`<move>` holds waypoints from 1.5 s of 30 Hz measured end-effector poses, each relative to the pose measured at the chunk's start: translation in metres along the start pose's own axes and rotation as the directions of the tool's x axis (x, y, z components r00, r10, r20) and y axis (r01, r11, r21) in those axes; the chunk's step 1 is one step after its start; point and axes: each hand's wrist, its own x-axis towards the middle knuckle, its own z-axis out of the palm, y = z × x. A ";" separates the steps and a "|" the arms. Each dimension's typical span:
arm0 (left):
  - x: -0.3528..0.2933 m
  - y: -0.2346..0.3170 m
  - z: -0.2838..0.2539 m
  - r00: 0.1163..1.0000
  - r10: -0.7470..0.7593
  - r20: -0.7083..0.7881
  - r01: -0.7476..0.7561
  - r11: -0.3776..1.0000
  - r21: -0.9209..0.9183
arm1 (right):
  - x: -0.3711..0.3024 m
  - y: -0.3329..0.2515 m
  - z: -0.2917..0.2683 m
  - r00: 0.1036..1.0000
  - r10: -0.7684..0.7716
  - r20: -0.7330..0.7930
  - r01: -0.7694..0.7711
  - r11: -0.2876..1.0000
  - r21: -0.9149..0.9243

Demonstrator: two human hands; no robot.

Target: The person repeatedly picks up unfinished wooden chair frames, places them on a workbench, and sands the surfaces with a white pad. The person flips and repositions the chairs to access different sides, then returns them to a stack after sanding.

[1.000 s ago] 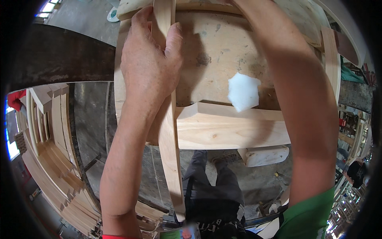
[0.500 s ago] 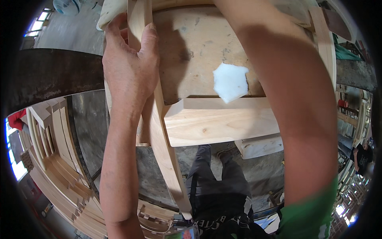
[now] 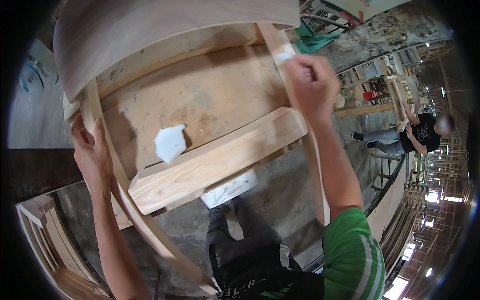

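Observation:
A pale wooden chair frame lies before me, with a curved wide backrest (image 3: 170, 35) at the far end and a thick cross rail (image 3: 215, 167) nearer. My left hand (image 3: 94, 152) is closed around the frame's left side piece (image 3: 127, 197). Over the right side piece (image 3: 315, 175), my right hand (image 3: 315, 82) is curled, slightly blurred. A small white pad (image 3: 285, 56) pokes out at its fingers, against the wood. Between the side pieces, a ragged piece of white sheet material (image 3: 171, 143) rests beside the cross rail.
Under the frame is a stained wooden board (image 3: 205, 95). A white block (image 3: 230, 189) shows below the cross rail. Stacked wooden frames (image 3: 45, 235) stand at the left. A co-worker (image 3: 420, 132) in dark clothes handles wood at the far right. A dark beam (image 3: 385, 37) runs behind.
My view has swung to the right, bringing the backrest and the co-worker into fuller sight. My right hand, out of view before, now shows at the right side piece. The left hand keeps its hold.

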 end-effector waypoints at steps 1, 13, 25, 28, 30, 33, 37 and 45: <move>-0.001 0.002 0.001 1.000 0.008 0.003 -0.008 1.000 -0.003 | 0.016 0.020 -0.012 0.997 0.046 -0.062 -0.047 0.998 -0.030; 0.003 0.009 0.006 1.000 -0.008 -0.015 0.009 0.996 0.083 | 0.134 0.129 -0.013 0.920 -0.128 0.371 0.319 0.794 -0.517; -0.004 -0.003 -0.011 0.988 -0.057 -0.143 0.071 0.993 0.097 | -0.204 0.031 -0.178 0.529 0.612 0.588 -0.525 0.780 -0.340; -0.011 0.003 -0.023 0.978 -0.191 -0.085 0.200 0.973 0.116 | -0.242 0.003 -0.179 0.674 0.617 0.405 -0.546 0.786 -0.288; -0.023 0.009 -0.028 0.986 -0.164 -0.017 0.165 0.982 0.091 | -0.244 0.019 -0.183 0.452 0.771 0.448 -0.768 0.592 -0.243; -0.076 0.004 -0.036 0.997 -0.069 -0.020 0.069 0.998 -0.003 | -0.233 0.015 -0.177 0.287 0.813 0.506 -0.899 0.412 -0.152; -0.151 -0.005 -0.062 0.999 -0.029 -0.032 0.025 0.994 -0.109 | -0.228 -0.007 -0.176 0.273 0.826 0.492 -0.914 0.383 -0.136; -0.209 -0.008 -0.089 0.998 -0.044 -0.033 0.038 0.986 -0.164 | -0.230 -0.021 -0.184 0.411 0.818 0.401 -0.832 0.517 -0.202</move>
